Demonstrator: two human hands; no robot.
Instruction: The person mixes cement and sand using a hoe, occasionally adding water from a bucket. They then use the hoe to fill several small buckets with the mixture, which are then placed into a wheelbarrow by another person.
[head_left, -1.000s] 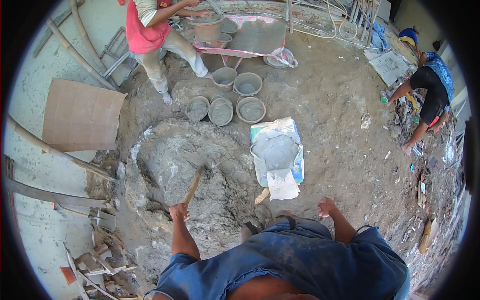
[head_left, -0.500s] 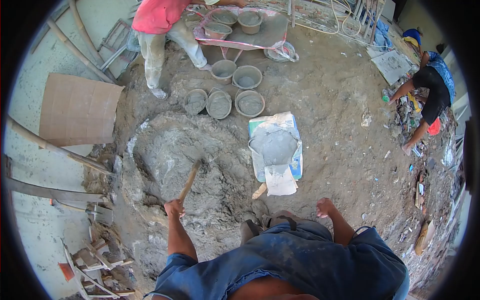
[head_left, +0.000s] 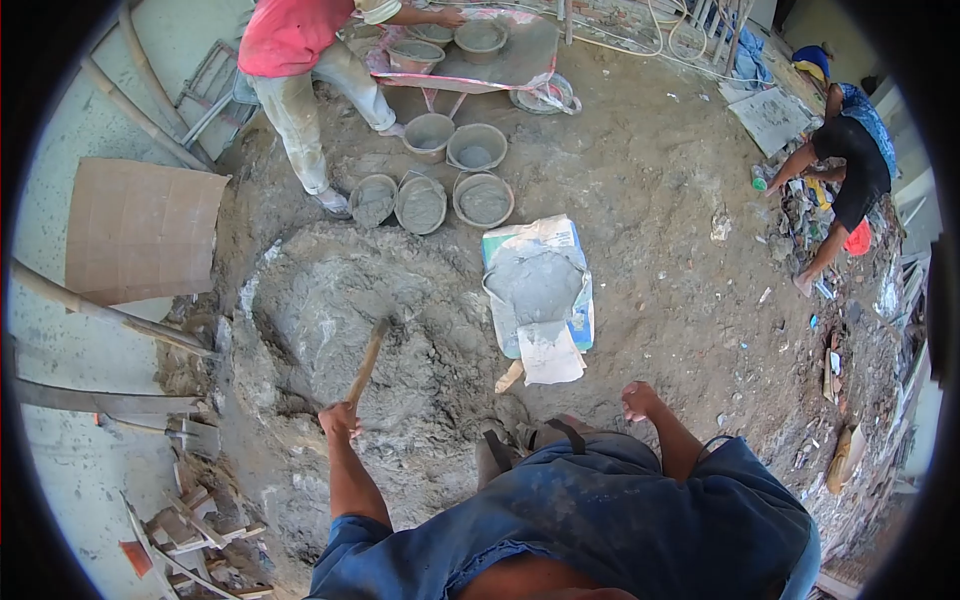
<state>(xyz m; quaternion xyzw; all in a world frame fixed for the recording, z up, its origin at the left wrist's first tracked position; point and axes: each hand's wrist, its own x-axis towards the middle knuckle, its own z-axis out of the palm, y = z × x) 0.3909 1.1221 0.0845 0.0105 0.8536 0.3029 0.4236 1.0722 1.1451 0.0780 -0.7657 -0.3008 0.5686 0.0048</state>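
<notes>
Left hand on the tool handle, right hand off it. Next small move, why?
Probably bring the right hand onto the wooden handle ahead of the left hand: the left alone grips its end, the far end is sunk in the grey heap, the right holds nothing.

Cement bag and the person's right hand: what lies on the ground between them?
The head view shows only bare dirt floor between the cement bag and the right hand. A small piece of wood lies aside, near the bag's lower corner.

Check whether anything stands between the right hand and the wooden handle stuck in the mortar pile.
Only a small wood scrap, lying flat, comes between the right hand and the handle, which the left hand grips.
</notes>
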